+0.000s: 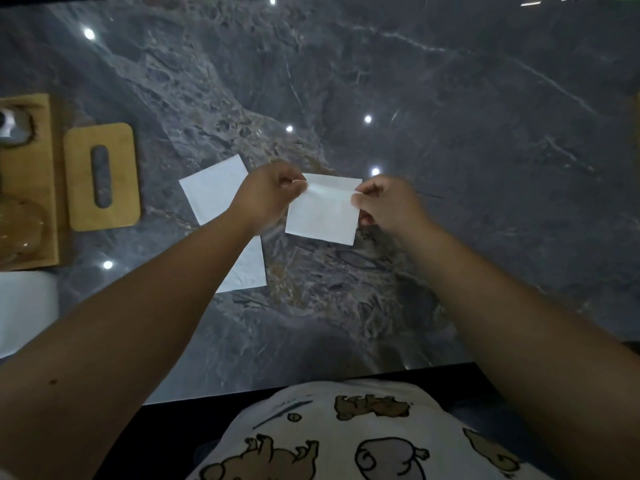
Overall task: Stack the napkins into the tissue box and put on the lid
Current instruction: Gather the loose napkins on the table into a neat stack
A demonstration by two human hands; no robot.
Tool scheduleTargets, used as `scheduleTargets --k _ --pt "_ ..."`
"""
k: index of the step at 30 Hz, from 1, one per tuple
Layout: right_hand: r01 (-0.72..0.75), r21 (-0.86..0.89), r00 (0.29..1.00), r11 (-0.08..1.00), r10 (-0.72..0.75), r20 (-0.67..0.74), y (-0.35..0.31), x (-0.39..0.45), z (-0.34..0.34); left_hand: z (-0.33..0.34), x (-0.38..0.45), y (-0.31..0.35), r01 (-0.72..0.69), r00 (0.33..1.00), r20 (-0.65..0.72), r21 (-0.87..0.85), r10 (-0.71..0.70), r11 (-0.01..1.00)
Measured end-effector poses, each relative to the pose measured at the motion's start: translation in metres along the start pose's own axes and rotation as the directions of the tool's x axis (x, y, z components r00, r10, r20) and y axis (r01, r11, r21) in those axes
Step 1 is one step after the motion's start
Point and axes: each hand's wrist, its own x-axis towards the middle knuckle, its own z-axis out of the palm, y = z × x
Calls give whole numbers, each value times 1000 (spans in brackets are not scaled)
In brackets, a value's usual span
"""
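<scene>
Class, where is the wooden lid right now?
In the head view, the wooden lid lies flat on the marble table at the left, beside the wooden tray and left of the flat napkin.

The table (pixel 450 116) is dark grey stone with pale wavy lines, brown patches and small bright white dots of light on it. The napkin (pixel 323 211) held up in the middle is plain white. The napkin lying flat (pixel 214 195) is white too. The lid (pixel 103 176) is yellow-brown wood with a dark slot in the middle. The wooden tray (pixel 38 188) beside it is the same yellow-brown. The person's shirt (pixel 346 438) is white with brown and grey cartoon animals.
</scene>
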Motion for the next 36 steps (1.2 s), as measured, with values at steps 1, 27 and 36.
scheduleTargets --k 1,27,36 --pt "-2 -2 1000 1000 2 -8 -2 3 1 -1 3 -1 1 1000 -8 1 -1 1000" --pt "187 -575 967 796 -252 -34 0 30 4 18 30 -4 -82 996 3 397 89 914" --pt "291 -723 941 627 -326 96 -1 30 8 21 25 -5 -172 985 54 477 166 862"
